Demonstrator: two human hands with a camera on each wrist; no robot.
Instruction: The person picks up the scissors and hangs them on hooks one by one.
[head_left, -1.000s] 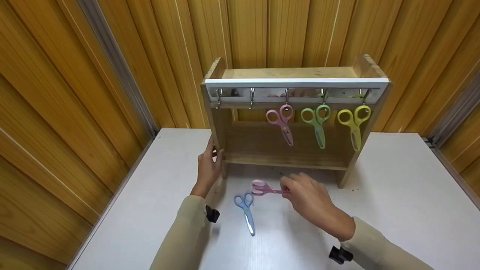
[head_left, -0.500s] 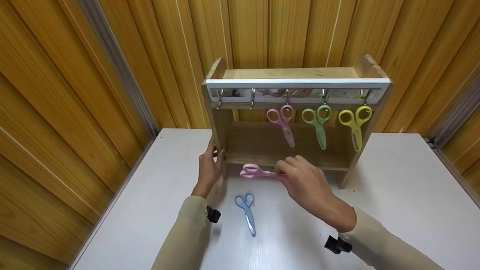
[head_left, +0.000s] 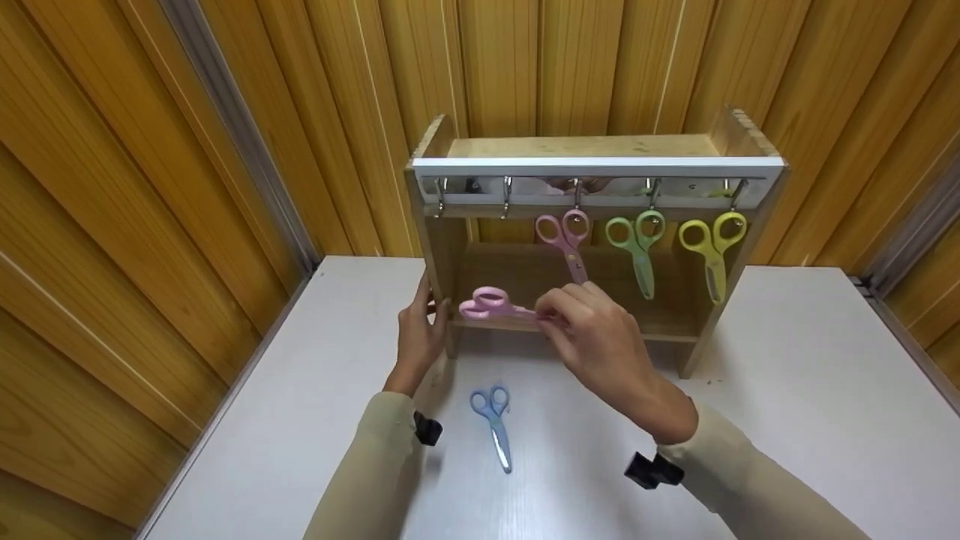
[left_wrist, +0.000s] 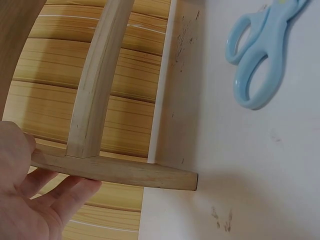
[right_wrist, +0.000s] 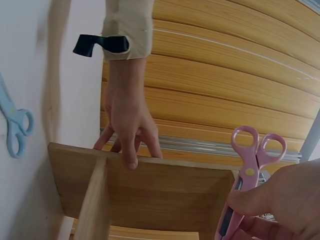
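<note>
Pink scissors [head_left: 491,301] are pinched by the blade in my right hand [head_left: 600,345], their handle loops pointing left in front of the rack's lower shelf. In the right wrist view, the thumb lies across the pink scissors [right_wrist: 250,172]. My left hand [head_left: 420,341] holds the left side panel of a wooden rack [head_left: 690,356], thumb on the inner side and fingers outside, as the right wrist view shows. Blue scissors [head_left: 492,424] lie on the white table below. Along the rack's front hang another pair of pink scissors [head_left: 562,234], green scissors [head_left: 637,247] and yellow scissors [head_left: 711,247].
A metal strip [head_left: 536,186] with several hooks runs across the rack's upper front. Its two left hooks [head_left: 506,199] carry nothing. The white table [head_left: 315,420] meets wood-panelled walls [head_left: 592,75] at the back and sides.
My right hand has lifted the pink scissors from near the table, up and to the left, to the height of the lower shelf. The left hand stays on the rack.
</note>
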